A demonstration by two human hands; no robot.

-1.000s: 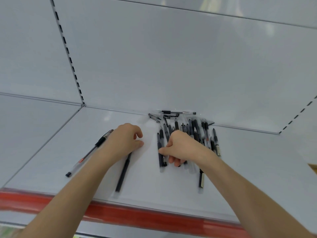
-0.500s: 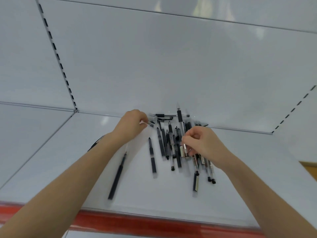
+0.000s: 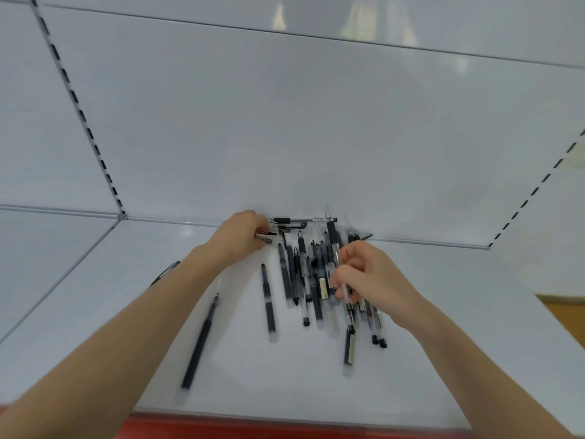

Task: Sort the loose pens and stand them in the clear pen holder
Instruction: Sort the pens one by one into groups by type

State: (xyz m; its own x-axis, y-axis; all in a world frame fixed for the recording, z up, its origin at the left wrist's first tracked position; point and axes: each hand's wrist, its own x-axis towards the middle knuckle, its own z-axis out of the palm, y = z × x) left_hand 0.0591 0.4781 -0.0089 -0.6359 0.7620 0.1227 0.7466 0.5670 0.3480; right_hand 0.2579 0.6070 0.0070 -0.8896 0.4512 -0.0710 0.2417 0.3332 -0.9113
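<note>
I am looking down at two bare arms reaching onto a white shelf (image 3: 459, 274). A heap of pens (image 3: 304, 274), mostly black with some clear-barrelled, lies near the middle of the back edge, fanned roughly front to back.

The right hand (image 3: 370, 277) is over the heap's right side. Its thumb and curled fingers pinch a clear pen (image 3: 347, 304), lifted at a slant above the others, probably to pull one type apart from the rest. The left hand (image 3: 243, 236) is at the heap's back left corner. Its fingers are curled, with the tips closed on a short pen (image 3: 267, 235) close to the back edge, apparently drawing in a stray.

A long black pen (image 3: 201, 346) lies alone towards the front left, and another (image 3: 268, 305) sits just left of the heap; both may be already sorted out. The holder is not in view, so I judge that no pen has been stood up yet.

The shelf is glossy and bare apart from the pens, and it has a red strip (image 3: 285, 427) along its front edge. Behind it rises a plain white back panel (image 3: 285, 122), crossed by slotted uprights (image 3: 79, 106). The picture is motion-blurred.
</note>
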